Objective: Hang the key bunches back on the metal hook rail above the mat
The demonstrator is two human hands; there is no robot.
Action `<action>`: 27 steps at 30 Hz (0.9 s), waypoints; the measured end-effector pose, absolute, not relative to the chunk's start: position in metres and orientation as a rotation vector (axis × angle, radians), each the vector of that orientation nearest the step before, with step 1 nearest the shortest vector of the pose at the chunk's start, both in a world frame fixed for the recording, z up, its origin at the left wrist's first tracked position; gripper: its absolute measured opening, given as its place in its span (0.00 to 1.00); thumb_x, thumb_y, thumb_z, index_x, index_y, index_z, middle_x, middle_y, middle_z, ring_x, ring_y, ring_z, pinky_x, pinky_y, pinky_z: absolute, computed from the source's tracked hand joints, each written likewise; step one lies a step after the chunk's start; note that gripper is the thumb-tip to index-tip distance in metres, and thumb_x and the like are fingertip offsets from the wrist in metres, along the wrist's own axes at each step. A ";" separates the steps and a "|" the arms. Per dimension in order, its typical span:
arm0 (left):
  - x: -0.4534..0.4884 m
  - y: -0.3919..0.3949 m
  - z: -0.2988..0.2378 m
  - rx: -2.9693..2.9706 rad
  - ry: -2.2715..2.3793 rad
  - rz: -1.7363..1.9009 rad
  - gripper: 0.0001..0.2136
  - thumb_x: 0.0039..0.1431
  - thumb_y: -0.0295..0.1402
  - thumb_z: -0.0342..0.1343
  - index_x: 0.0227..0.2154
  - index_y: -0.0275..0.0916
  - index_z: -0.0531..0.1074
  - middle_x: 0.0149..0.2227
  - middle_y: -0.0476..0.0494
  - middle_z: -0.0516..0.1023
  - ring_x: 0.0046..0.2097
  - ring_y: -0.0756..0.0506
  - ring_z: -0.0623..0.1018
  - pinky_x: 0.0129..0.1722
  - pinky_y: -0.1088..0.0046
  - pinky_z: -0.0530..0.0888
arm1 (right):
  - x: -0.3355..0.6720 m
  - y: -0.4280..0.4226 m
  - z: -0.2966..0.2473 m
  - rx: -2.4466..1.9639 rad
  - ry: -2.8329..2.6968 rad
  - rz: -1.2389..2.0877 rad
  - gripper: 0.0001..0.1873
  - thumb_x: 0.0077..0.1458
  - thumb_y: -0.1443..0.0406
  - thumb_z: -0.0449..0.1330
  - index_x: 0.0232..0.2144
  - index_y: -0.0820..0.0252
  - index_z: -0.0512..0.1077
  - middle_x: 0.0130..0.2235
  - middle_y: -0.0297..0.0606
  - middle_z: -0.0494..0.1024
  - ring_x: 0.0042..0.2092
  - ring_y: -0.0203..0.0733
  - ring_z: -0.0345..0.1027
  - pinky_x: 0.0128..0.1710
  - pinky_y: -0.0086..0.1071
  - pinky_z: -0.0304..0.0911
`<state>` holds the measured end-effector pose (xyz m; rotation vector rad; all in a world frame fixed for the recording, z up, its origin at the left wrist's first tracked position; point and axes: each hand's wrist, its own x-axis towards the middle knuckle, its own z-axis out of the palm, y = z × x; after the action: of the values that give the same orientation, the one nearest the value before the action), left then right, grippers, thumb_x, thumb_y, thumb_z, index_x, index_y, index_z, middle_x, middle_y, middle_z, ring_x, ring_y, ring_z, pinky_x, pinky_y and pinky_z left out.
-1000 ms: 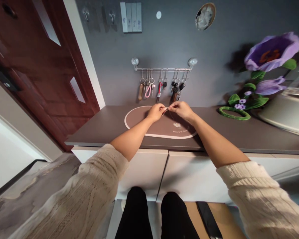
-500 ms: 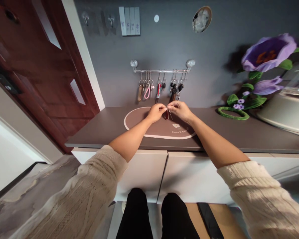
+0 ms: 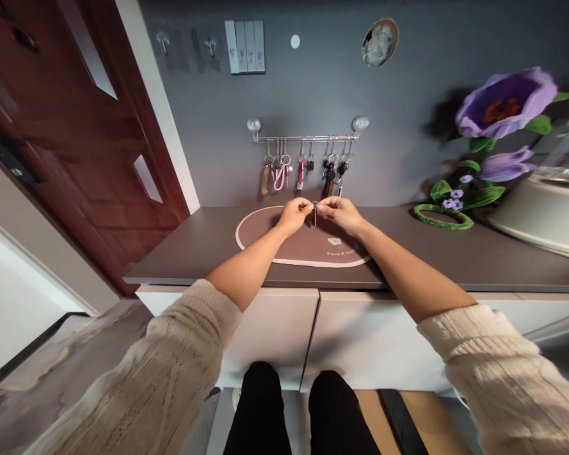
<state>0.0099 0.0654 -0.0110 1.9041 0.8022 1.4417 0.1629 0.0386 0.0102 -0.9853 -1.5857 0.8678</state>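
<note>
My left hand [image 3: 296,213] and my right hand [image 3: 340,212] meet over an oval brown mat [image 3: 294,249] with a pale rim. Their fingertips pinch a small metal key ring [image 3: 315,204] from either side. Below the ring dangle a key [image 3: 314,218] and a dark reddish piece, too small to make out fully. Behind my hands, a clear rail [image 3: 308,138] on the wall carries several bunches of keys on hooks, among them a pink loop [image 3: 279,179], a red tag [image 3: 300,174] and a brown fob [image 3: 266,180].
Purple artificial flowers [image 3: 505,114] on a green ring base [image 3: 443,218] stand to the right, beside a large pale round object [image 3: 540,208]. The dark countertop [image 3: 194,243] ends above white cabinet doors [image 3: 270,335]. A reddish-brown door [image 3: 90,177] is on the left.
My hands have drawn slightly apart, and the ring now shows between the fingertips. The hanging pieces have swung to the left. The camera view has shifted a little.
</note>
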 end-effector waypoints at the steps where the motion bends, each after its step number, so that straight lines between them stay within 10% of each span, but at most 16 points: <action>1: 0.010 0.065 -0.011 1.901 0.798 1.443 0.05 0.51 0.30 0.51 0.25 0.34 0.68 0.25 0.49 0.71 0.29 0.52 0.69 0.34 0.75 0.66 | 0.163 0.038 0.010 -0.982 -1.582 0.865 0.16 0.36 0.56 0.66 0.24 0.62 0.69 0.24 0.32 0.70 0.25 0.30 0.59 0.29 0.27 0.58; 27: 0.008 0.062 -0.015 2.049 1.130 1.379 0.10 0.51 0.36 0.49 0.24 0.35 0.71 0.26 0.47 0.73 0.29 0.50 0.70 0.32 0.74 0.66 | 0.196 0.053 0.041 -0.838 -1.390 0.534 0.11 0.43 0.58 0.60 0.25 0.60 0.65 0.26 0.31 0.69 0.30 0.33 0.63 0.41 0.35 0.61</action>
<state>0.0084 0.0625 -0.0148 2.0490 1.1295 1.3789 0.1956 0.0527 0.0408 -0.8377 -1.3904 0.5341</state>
